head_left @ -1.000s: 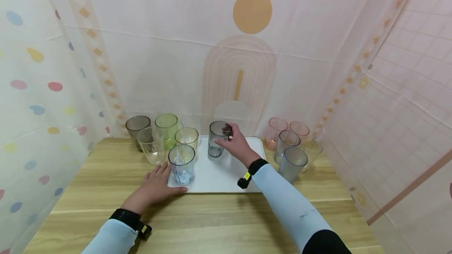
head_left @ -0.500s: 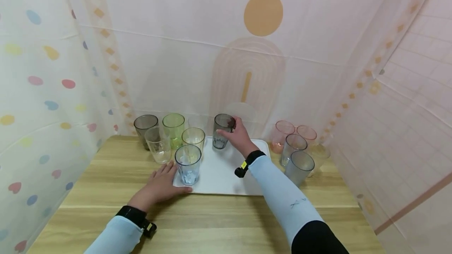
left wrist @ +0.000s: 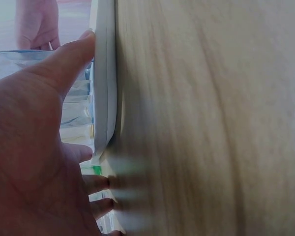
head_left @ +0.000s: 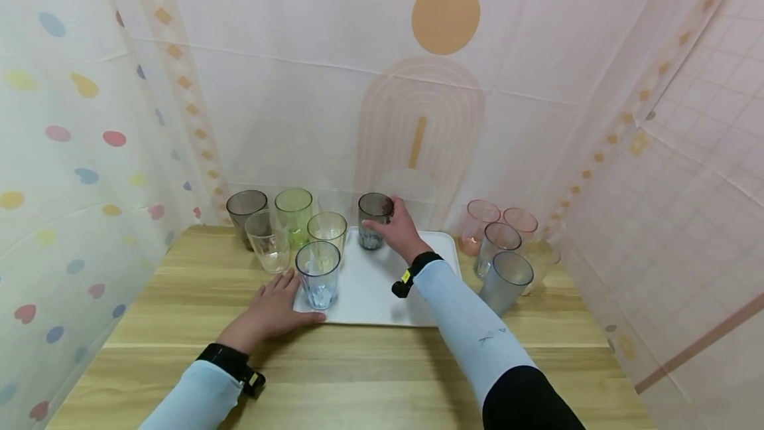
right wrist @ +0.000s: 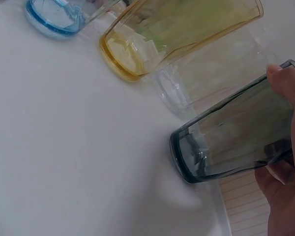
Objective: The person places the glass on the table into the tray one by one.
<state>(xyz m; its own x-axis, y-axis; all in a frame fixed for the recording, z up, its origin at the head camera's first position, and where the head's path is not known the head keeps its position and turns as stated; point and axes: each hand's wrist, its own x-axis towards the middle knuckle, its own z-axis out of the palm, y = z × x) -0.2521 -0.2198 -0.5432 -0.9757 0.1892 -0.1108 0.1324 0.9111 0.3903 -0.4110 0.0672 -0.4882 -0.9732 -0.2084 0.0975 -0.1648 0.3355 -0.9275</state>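
With thumb and fingers around its upper part, my right hand (head_left: pixel 404 234) grips a dark grey glass (head_left: pixel 368 211) at the far side of a white tray (head_left: pixel 382 300). In the right wrist view, the base of this grey glass (right wrist: pixel 231 130) is at the tray's back edge. My left hand (head_left: pixel 271 310) rests at the tray's front left corner, fingers spread, thumb along the front rim (left wrist: pixel 104 78). A light blue glass (head_left: pixel 318 281) stands on the tray beside that hand. Behind it come a yellow glass (head_left: pixel 328 231) and a clear glass (right wrist: pixel 201 73).
Left of the tray stand a smoky glass (head_left: pixel 243 214), a clear glass (head_left: pixel 266 247) and a green glass (head_left: pixel 292 212). On the right are two pink glasses (head_left: pixel 474 231), a blue-grey one (head_left: pixel 498 247), a frosted grey one (head_left: pixel 507 284) and a pale one (head_left: pixel 543 264). A patterned curtain (head_left: pixel 286 118) hangs behind.
My right hand has carried the dark grey glass toward the back of the tray, mostly in the first half second. The left hand has stayed at the tray corner; the head view has shifted slightly.
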